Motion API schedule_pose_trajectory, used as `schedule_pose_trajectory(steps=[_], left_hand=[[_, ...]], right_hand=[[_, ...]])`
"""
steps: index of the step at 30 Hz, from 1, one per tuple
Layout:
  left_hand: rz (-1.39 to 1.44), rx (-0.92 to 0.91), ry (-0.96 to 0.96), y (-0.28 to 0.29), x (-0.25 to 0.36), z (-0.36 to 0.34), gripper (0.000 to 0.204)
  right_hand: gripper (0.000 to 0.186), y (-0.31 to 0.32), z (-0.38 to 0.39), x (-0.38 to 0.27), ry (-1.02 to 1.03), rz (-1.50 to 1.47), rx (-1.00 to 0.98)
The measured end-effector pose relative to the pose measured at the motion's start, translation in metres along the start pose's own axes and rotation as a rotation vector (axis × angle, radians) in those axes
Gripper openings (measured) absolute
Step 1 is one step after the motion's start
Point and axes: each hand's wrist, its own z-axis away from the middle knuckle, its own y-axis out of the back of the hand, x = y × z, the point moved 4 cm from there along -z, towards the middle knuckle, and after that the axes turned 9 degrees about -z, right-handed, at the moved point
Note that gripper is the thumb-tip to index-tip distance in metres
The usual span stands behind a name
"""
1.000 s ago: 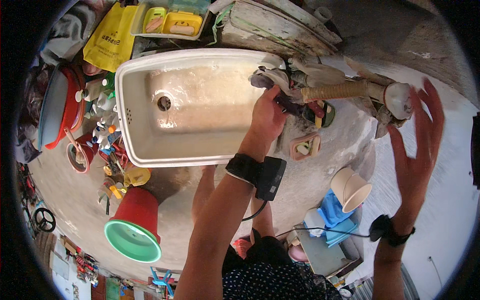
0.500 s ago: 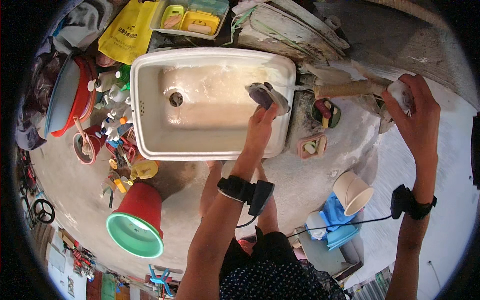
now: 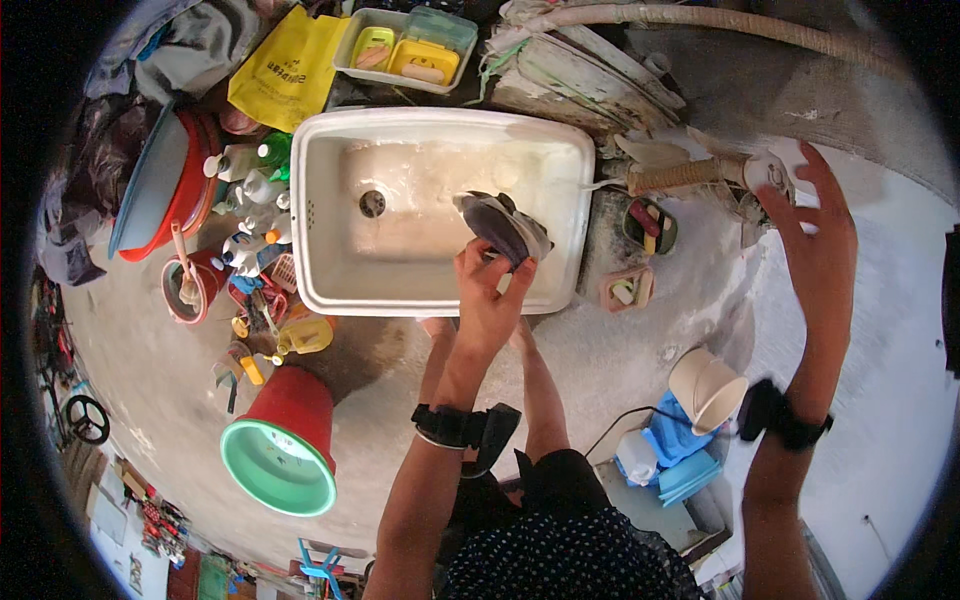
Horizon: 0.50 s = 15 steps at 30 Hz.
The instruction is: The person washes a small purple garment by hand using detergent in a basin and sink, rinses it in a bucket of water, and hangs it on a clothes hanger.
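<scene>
My left hand (image 3: 487, 295) is closed on a grey shoe (image 3: 500, 228), holding it tilted above the right part of a white rectangular basin (image 3: 445, 306). The basin's wet inside has a round drain on the left. At the right, my right hand (image 3: 822, 235) has its fingers spread beside a whitish rounded knob-like piece (image 3: 768, 173). That piece sits at the end of a tan wrapped pipe (image 3: 690, 178), which points toward the basin. Whether my fingertips still touch the knob is hard to tell. Both wrists wear black strapped devices.
Bottles (image 3: 255, 188) crowd the basin's left side. A red bucket with a green basin (image 3: 280, 465) stands at lower left. Soap boxes (image 3: 627, 288) lie right of the basin. A beige bucket (image 3: 705, 390) is near the white wall, and a lidded box (image 3: 405, 50) is behind.
My right hand has loosened from the whitish knob and spread its fingers. My left hand has brought the shoe left and nearer to me and turned it. The view has shifted slightly.
</scene>
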Motion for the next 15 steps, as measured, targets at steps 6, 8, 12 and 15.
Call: schedule_pose_trajectory(steps=[6,8,12,15], left_hand=[[0.276,-0.103,0.050,0.024,0.036,0.013,0.012],[0.170,-0.113,-0.117,0.019,0.061,0.020,0.011],[-0.048,-0.196,-0.144,0.030,0.051,0.045,0.011],[0.663,0.072,0.555,0.041,-0.004,0.045,0.031]], right_hand=[[0.055,-0.110,0.112,-0.023,-0.577,-1.238,-0.452],[0.056,-0.172,0.130,-0.033,-0.915,-1.713,-0.471],[0.038,-0.216,0.117,-0.044,-1.005,-1.922,-0.357],[0.038,-0.204,0.116,-0.059,-1.046,-1.874,-0.308]])
